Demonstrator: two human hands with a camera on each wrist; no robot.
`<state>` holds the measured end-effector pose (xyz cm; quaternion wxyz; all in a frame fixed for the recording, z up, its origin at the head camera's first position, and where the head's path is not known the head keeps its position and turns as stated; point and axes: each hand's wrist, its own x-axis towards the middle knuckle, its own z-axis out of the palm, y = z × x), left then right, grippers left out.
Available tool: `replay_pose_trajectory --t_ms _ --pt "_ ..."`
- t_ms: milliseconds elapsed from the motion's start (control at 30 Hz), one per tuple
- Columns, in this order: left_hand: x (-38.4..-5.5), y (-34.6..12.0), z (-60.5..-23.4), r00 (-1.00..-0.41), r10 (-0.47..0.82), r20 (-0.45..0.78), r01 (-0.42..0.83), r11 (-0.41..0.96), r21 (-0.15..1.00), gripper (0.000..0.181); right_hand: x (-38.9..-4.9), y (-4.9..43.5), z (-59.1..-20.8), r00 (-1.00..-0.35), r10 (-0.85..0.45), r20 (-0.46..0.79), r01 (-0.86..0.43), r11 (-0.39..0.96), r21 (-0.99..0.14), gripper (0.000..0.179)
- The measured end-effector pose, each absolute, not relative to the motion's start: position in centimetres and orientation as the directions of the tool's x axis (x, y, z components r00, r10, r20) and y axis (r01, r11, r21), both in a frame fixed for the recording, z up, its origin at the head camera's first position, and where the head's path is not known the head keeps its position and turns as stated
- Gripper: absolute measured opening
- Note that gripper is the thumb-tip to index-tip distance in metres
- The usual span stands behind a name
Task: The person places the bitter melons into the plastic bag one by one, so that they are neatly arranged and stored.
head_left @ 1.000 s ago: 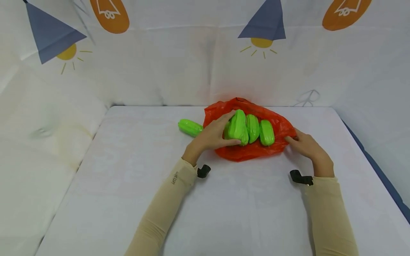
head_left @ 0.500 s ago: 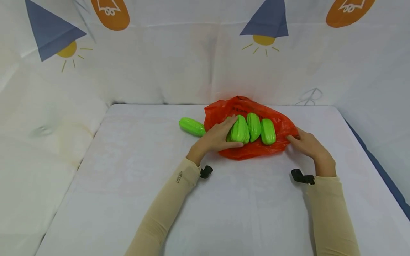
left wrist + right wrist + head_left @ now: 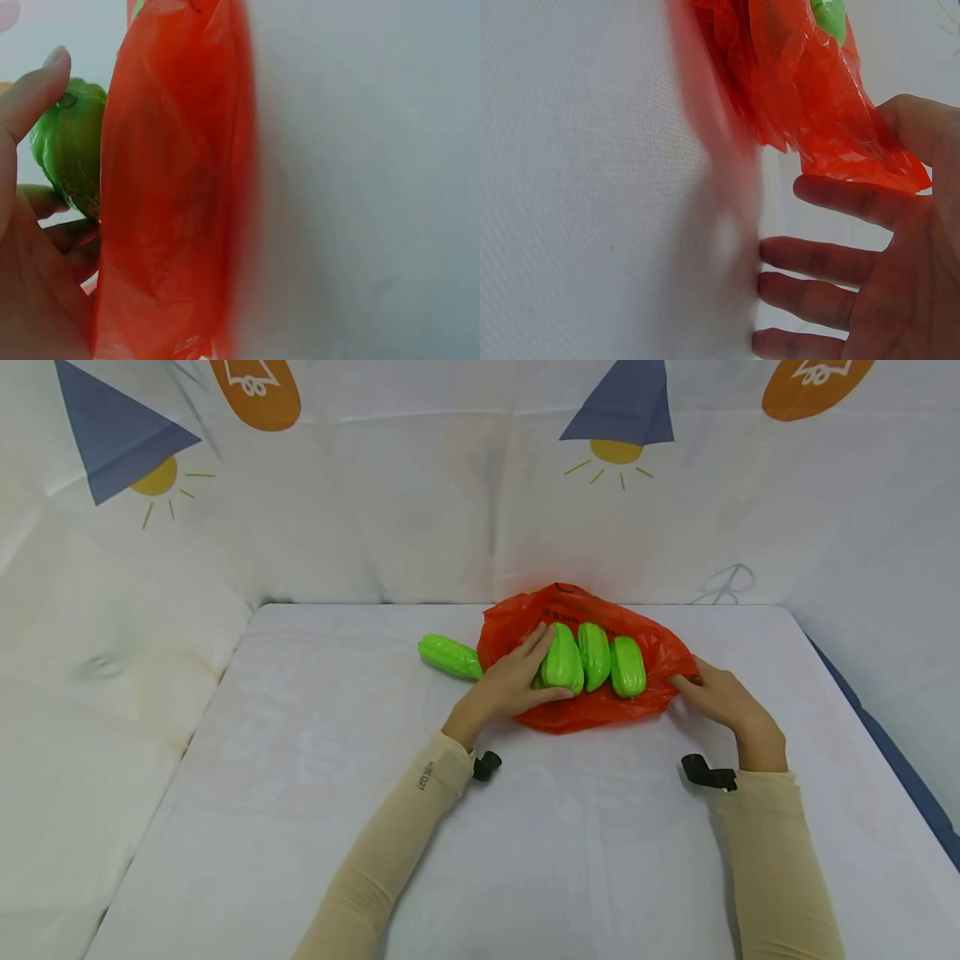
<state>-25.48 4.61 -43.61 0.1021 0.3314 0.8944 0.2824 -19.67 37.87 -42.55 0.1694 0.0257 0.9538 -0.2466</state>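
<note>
A red plastic bag [image 3: 568, 718] lies spread near the back of the table, its mouth facing the person. Several glossy green, ribbed, pepper-like vegetables [image 3: 627, 667] sit side by side in it. My left hand [image 3: 512, 681] rests at the leftmost one [image 3: 562, 658], fingers stretched along its far side and thumb at its near end. In the left wrist view that vegetable [image 3: 71, 142] shows between thumb and fingers, partly behind the bag. My right hand [image 3: 717, 695] pinches the bag's right edge between thumb and forefinger; in the right wrist view the other fingers [image 3: 810, 300] are spread.
Another green vegetable [image 3: 448, 656] lies on the white table [image 3: 315, 793] left of the bag, its right end hidden by bag and hand. A white printed cloth [image 3: 420, 510] hangs behind the table's back edge. A dark blue strip [image 3: 900, 768] runs along the right edge.
My left hand has lowered the leftmost vegetable into the bag beside the others, and its fingers have straightened. My right hand keeps its pinch on the bag's edge.
</note>
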Motion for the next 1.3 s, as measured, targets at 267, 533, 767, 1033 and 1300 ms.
replay_pose_trajectory --t_ms 267,533,767,1033,1300 --pt "-25.2 5.2 -44.0 -0.781 0.624 0.024 0.526 0.637 0.563 0.103 -19.7 37.9 -42.7 -0.952 -0.042 -0.302 0.107 0.882 -0.459 0.072" --pt "-25.1 5.5 -44.4 -0.805 0.591 0.056 0.515 0.649 0.560 0.105 -19.9 37.9 -42.6 -0.950 -0.041 -0.310 0.111 0.883 -0.456 0.074" --pt "-25.0 5.7 -44.3 -0.831 0.549 0.089 0.494 0.654 0.573 0.105 -20.1 37.9 -42.7 -0.948 -0.036 -0.315 0.116 0.884 -0.453 0.075" --pt "-25.1 5.8 -44.4 -0.824 0.562 0.070 0.503 0.670 0.546 0.104 -20.0 37.9 -42.7 -0.951 -0.042 -0.305 0.106 0.885 -0.452 0.072" --pt "-25.1 5.7 -44.3 -0.818 0.572 0.061 0.501 0.655 0.566 0.105 -19.9 37.9 -42.7 -0.948 -0.036 -0.316 0.119 0.881 -0.459 0.075"
